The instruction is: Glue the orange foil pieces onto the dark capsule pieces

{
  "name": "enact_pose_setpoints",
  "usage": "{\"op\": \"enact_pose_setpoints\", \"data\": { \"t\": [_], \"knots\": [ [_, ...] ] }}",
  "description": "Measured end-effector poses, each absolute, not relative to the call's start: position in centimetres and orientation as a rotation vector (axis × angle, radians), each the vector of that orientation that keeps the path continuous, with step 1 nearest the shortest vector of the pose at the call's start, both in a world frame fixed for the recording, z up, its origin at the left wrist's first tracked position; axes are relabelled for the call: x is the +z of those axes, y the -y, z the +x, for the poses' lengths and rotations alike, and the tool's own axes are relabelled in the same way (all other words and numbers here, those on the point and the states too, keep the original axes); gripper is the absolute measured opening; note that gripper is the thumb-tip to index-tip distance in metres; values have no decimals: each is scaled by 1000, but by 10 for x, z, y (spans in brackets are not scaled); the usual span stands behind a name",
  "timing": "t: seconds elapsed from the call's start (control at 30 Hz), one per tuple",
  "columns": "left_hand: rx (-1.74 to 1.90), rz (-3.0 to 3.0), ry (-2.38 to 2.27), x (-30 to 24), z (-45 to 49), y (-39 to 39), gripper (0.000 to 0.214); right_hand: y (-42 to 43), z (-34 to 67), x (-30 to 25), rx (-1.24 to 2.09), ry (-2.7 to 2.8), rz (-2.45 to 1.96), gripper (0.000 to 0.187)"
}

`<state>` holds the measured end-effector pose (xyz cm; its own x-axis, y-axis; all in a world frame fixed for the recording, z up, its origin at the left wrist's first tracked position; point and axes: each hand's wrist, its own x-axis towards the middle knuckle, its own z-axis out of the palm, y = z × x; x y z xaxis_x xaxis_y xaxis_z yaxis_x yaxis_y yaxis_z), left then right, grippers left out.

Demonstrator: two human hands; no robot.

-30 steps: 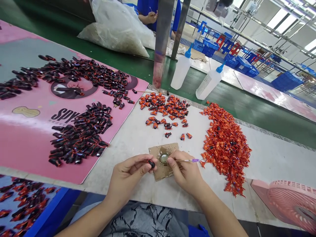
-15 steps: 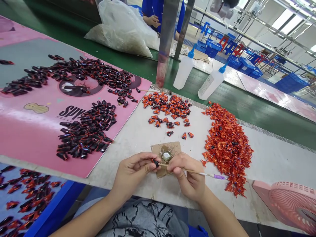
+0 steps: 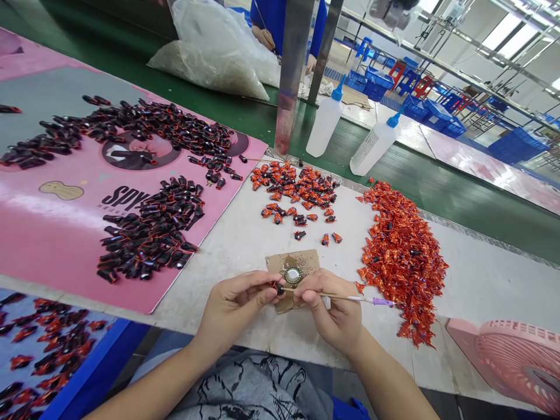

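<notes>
A person's left hand [image 3: 234, 306] is pinching a small black-and-orange piece [image 3: 277, 287] between thumb and fingers, while the right hand [image 3: 335, 312] is gripping a thin wooden stick with a purple end [image 3: 363, 298], its tip reaching the piece. Both hands are working just above a brown cardboard square [image 3: 280, 265] bearing a round, glittering dish [image 3: 293, 275]. A large heap of crinkled orange-red pieces [image 3: 402, 262] is lying to the right, a smaller scattered group of orange-and-black pieces [image 3: 293, 192] is lying ahead, and many dark glossy pieces [image 3: 153, 230] are covering a pink printed mat [image 3: 65, 233] to the left.
</notes>
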<state>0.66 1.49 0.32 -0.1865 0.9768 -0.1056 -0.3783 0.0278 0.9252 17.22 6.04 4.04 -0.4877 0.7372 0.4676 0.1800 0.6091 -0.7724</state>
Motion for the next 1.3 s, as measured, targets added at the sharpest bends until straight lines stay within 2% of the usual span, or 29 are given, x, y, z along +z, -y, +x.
{"op": "enact_pose_setpoints", "data": {
  "t": [0.33, 0.5, 0.63, 0.9, 1.3],
  "knots": [
    [1431, 750, -1026, 6, 6, -15, 17, -58, 173, 39, 853, 1886, -736, 32],
    [1447, 731, -1013, 5, 6, -15, 18, -64, 174, 32, 533, 2084, -1014, 36],
    [1453, 731, -1007, 4, 7, -16, 16, -68, 174, 27, 335, 2201, -1039, 38],
    [1466, 802, -1011, 4, 7, -17, 11, -60, 175, 38, 760, 1908, -825, 30],
    [1456, 848, -997, 2, 5, -15, 10, -59, 171, 40, 779, 1974, -673, 27]
  ]
}}
